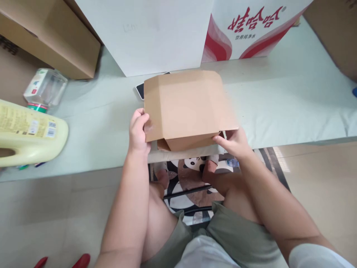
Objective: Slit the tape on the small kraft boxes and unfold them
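A flat brown cardboard box (185, 106) lies at the near edge of a pale green table (279, 104), its big flap spread over the top and a smaller flap folded under at the front. My left hand (138, 130) grips the box's left edge, thumb on top and fingers curled round it. At the box's front right corner, my right hand (234, 143) pinches the lower flap with its fingers pressed together. A dark phone (140, 90) peeks out from under the box's far left corner.
A pale yellow jug (30, 136) lies on its side at the left, with a clear plastic bottle (46, 89) behind it. Brown cartons (52, 37) stand at the back left, a white carton (156, 33) and a red-and-white carton (251, 29) behind the box.
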Available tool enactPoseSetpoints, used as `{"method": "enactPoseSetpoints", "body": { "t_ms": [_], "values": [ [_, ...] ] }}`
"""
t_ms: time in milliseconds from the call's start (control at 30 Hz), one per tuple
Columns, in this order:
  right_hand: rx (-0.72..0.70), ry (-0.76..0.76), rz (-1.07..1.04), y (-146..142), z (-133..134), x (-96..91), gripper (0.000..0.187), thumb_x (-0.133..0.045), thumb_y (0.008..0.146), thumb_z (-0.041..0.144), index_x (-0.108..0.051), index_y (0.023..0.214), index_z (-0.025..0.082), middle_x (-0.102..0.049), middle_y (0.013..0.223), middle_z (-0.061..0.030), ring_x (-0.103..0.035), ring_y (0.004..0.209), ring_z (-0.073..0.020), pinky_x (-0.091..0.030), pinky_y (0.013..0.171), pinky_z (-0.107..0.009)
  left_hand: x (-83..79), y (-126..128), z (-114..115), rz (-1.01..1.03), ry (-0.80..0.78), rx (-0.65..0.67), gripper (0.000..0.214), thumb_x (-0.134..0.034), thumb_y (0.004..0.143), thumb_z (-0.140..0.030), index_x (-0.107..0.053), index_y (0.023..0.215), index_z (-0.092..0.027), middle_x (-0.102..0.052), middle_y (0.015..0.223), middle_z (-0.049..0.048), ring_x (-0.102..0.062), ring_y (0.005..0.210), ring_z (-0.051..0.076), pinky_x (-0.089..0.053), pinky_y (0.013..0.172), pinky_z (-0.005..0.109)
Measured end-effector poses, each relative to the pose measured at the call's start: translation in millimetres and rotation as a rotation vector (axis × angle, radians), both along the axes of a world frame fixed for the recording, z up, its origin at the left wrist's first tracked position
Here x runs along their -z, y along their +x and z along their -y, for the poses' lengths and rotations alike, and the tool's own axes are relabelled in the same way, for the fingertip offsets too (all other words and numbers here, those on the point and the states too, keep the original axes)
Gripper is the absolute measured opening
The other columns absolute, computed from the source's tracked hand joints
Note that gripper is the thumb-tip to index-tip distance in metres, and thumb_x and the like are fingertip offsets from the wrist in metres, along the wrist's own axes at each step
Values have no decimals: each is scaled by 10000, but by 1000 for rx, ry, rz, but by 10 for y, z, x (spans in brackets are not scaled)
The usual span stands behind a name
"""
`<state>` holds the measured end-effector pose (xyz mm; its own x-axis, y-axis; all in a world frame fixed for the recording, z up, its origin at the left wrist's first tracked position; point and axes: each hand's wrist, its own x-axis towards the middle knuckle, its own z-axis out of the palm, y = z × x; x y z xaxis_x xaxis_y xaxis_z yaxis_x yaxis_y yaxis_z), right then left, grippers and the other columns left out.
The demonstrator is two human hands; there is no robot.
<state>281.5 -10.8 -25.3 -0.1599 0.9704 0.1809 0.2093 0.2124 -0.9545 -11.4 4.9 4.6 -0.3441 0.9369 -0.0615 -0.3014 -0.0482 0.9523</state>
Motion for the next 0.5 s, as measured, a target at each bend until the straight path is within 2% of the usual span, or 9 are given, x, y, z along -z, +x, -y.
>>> {"method": "enactPoseSetpoints", "body": {
  "t_ms": [67,167,333,400,500],
  "values": [
    [56,-22,18,-19,-13,-23,479,-834,718,598,-697,988,227,-758,1010,-119,-711,1103,-339,-597,982,-526,2,2,1,49,37,47,334,-748,725,-506,-638,873,-227,-665,846,28,-683,886,230,-548,770,338],
    [164,-34,23,-42,-32,-64,555,-839,702,600,-688,1087,229,-759,1127,-133,-698,1140,-348,-606,949,-511,23,18,2,8,64,91,494,-764,688,-567,-694,1045,-232,-724,1034,62,-690,1045,285,-554,864,387],
    [186,-58,29,-59,-34,-95,636,-847,672,611,-663,1133,214,-762,1113,-143,-705,1084,-352,-596,939,-525,101,42,-10,-146,83,-12,527,-780,737,-620,-677,1081,-236,-742,1090,62,-704,1044,266,-543,875,375],
    [181,-55,32,-59,-22,-87,625,-837,680,627,-663,1118,217,-761,1075,-131,-709,1041,-332,-591,951,-518,98,59,-11,-176,79,-39,526,-770,755,-636,-682,1078,-231,-752,1089,67,-708,1064,273,-551,895,379],
    [222,-59,-5,-46,-10,-47,544,-766,742,682,-670,1039,237,-749,1011,-94,-710,1002,-299,-602,920,-475,48,92,-3,-200,60,-25,489,-800,747,-574,-712,1079,-225,-769,1055,66,-725,1038,273,-574,868,361]
  ]
}}
